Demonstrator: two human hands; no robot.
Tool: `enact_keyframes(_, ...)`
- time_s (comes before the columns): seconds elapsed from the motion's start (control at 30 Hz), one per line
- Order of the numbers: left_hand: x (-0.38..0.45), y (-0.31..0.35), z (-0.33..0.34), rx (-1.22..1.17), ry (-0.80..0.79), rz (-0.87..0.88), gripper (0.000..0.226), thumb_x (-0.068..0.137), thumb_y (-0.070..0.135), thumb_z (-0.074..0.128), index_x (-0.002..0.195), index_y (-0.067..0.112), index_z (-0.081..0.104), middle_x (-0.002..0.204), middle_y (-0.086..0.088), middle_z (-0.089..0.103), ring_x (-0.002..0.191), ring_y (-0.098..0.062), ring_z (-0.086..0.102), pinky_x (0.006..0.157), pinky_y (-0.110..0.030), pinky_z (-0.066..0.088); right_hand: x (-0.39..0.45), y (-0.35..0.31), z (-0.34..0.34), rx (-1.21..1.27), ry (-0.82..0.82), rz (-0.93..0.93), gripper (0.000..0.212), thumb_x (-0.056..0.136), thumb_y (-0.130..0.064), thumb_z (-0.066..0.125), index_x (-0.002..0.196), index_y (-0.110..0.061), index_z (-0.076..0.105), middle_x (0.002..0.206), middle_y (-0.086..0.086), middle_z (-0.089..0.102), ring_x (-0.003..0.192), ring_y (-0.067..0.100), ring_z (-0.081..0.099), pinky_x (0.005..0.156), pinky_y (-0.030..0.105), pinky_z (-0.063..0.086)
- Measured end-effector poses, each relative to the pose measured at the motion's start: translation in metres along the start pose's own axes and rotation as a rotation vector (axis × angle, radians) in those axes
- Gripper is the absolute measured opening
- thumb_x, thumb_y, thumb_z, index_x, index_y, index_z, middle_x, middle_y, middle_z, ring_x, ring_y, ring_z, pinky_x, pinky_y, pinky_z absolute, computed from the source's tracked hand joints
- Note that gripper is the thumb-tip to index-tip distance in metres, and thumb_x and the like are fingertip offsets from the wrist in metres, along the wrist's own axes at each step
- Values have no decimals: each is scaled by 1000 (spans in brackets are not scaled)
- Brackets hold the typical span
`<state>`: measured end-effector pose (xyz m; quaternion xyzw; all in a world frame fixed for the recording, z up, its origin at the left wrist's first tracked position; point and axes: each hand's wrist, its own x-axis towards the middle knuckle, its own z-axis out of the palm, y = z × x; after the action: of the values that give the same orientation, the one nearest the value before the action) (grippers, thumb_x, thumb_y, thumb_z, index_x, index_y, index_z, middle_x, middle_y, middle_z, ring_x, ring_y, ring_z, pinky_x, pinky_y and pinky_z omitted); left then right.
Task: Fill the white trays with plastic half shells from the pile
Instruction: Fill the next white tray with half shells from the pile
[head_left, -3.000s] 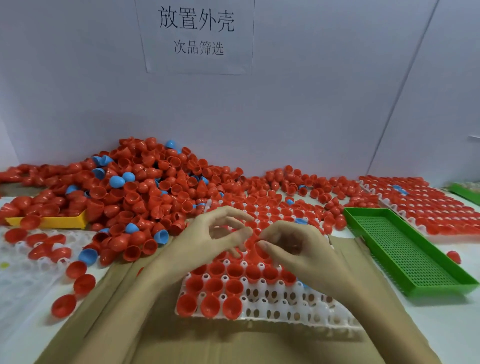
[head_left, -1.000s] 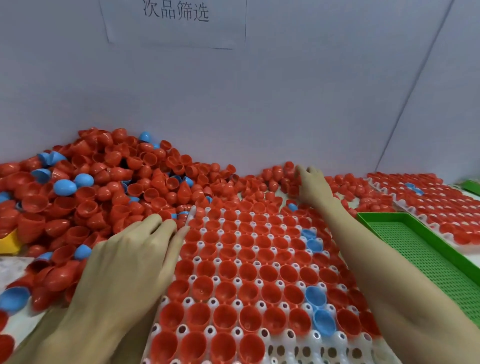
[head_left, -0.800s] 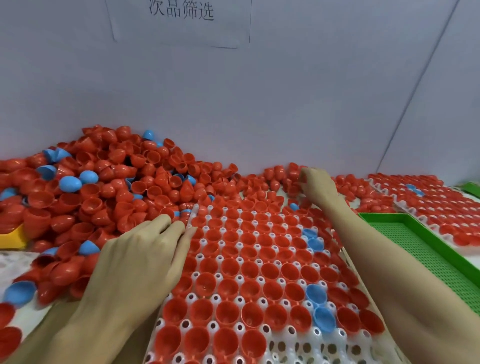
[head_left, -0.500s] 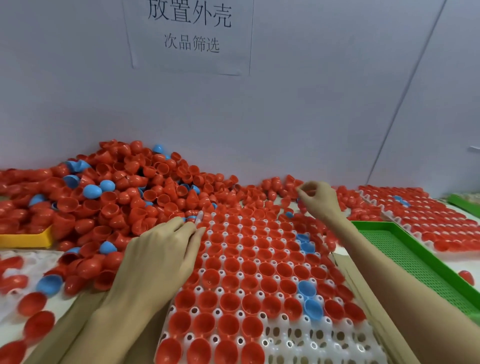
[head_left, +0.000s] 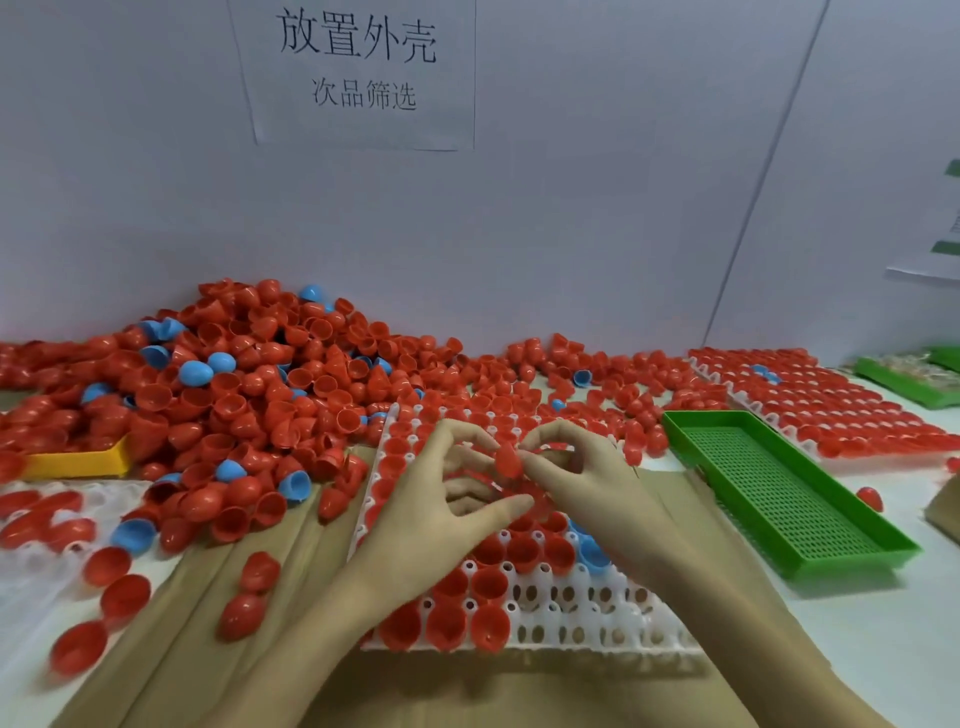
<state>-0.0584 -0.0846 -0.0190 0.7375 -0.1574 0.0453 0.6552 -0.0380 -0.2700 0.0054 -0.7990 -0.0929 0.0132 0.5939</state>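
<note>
Holding: a single red plastic half shell (head_left: 508, 460) sits between the two hands above the middle of the white moulded plastic tray (head_left: 597, 621).
Right hand (head_left: 587, 483): fingers curled, thumb and fingertips pinching the shell from its 3 o'clock side.
Left hand (head_left: 441, 519): fingers arched, upper fingertips touching the shell from 9 o'clock; thumb extended below it, gripping nothing that I can confirm.
Shell handling (judgement): thin, stiff, very light, smooth and likely slippery; a squeeze could flex the rim. Best taken at the open rim or across the dome with two fingertips, then seated dome down, open side up, like its neighbours.
Tray state: most pockets hold red shells, a few blue shells (head_left: 592, 553); the near row and 5 o'clock corner show empty holes.
Supply: big pile of red and blue plastic half shells (head_left: 249, 395) at 10 o'clock of the tray, spilling to its far edge.
Second tray: filled white tray (head_left: 852, 415) at 2 o'clock.
Other: green perforated plastic basket (head_left: 779, 488) at 3 o'clock; yellow plastic bin (head_left: 78, 462) at 9 o'clock.
Writing: white paper sign (head_left: 358, 73) on the wall at 12 o'clock reads 放置外壳, smaller line 次品筛选. No brand marks are legible.
</note>
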Motion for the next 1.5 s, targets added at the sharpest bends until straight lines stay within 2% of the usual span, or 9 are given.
enact_keyframes(0.17,2,-2,-9,-428,-141,-215,51,83,21,88,127,24,63,112,-10,76,105,-32,75,90,-34,61,-9,6,1,-85,102,-38,15,100,-21,70,106,-20,56,66,2,68,57,17,64,55,26,52)
enact_keyframes(0.3,-1,-6,-1,-171,-238,-136,72,71,30,97,128,42,54,115,7,72,106,-22,75,90,-27,60,-4,11,9,-116,150,7,13,96,-16,68,103,-21,57,64,-1,62,55,12,57,55,31,49)
enact_keyframes(0.6,6,-1,-26,-417,-179,-271,26,89,36,82,108,17,79,111,-20,76,104,-31,74,85,-26,59,-10,12,5,-317,29,-100,17,102,-21,65,109,-25,49,53,-6,59,45,4,47,49,20,39)
enact_keyframes(0.73,8,-1,-28,-319,-164,-245,35,95,48,72,106,15,79,99,-14,75,88,-24,72,76,-23,57,-24,9,3,-490,69,-442,35,95,-15,77,116,-29,54,86,-12,65,76,6,66,65,17,53)
enact_keyframes(0.83,5,-3,-23,-212,-186,-228,42,96,56,66,106,18,79,90,-6,73,83,-17,69,74,-21,55,-31,6,1,-528,25,-592,22,93,-8,78,109,-19,68,102,-13,68,90,8,69,78,19,57)
enact_keyframes(0.93,2,-1,-22,-92,-233,-215,47,94,65,63,100,21,79,76,4,67,72,-10,60,69,-17,51,-39,12,-3,-480,29,-598,13,93,-7,79,100,-17,74,92,-13,72,84,8,71,77,17,56)
enact_keyframes(1.17,-2,-1,-15,23,-244,-191,31,94,56,64,101,31,80,62,11,62,59,-1,57,65,-14,50,-51,27,-4,-218,-30,-406,10,93,-15,81,101,-18,77,89,-3,75,83,22,74,77,37,63)
enact_keyframes(1.4,-2,5,-17,-44,-233,-210,34,95,55,65,102,25,79,73,-5,72,59,-14,57,63,-20,51,-56,21,-9,-459,57,-506,19,90,-6,81,99,-23,78,86,-16,66,77,13,67,71,16,52)
enact_keyframes(1.5,0,9,-20,-65,-155,-210,35,100,50,58,105,22,78,85,-6,76,61,-13,58,54,-16,46,-60,7,-28,-604,-69,-446,14,92,-15,80,96,-28,78,87,-17,68,80,8,67,70,10,49)
